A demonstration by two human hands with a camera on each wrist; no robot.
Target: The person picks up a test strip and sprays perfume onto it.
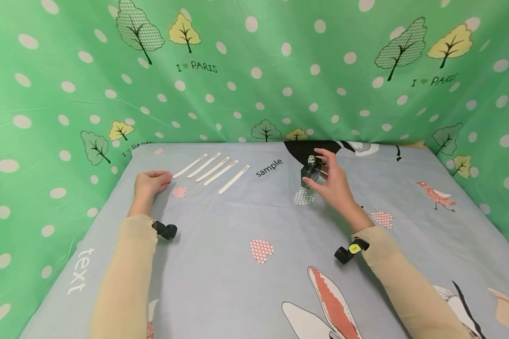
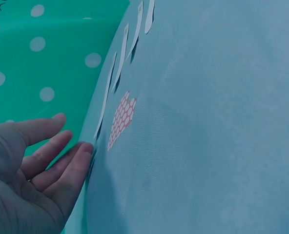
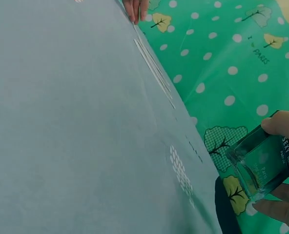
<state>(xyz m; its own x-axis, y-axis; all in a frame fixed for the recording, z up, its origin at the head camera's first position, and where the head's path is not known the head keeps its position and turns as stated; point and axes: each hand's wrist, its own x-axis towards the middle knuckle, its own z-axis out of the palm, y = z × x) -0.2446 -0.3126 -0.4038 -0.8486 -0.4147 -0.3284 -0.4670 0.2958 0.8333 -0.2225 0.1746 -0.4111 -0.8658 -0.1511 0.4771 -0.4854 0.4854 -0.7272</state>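
My right hand (image 1: 332, 181) grips a small dark glass perfume bottle (image 1: 308, 175) between thumb and fingers, over the back right of the table. Dark, see-through glass with white lettering shows on the bottle (image 3: 261, 163) in the right wrist view. Several slim white paper strips (image 1: 211, 175) lie slanted, side by side, on the cloth at the back left. My left hand (image 1: 150, 186) is beside the near end of the leftmost strip. In the left wrist view, the thumb of my left hand (image 2: 42, 175) stands apart from its loosely bent fingers, with nothing between them.
A grey-blue printed cloth (image 1: 220, 221) covers the table. Behind it hangs a green dotted curtain (image 1: 237, 94). The word "sample" is printed between strips and bottle. Small black devices are strapped to both wrists.
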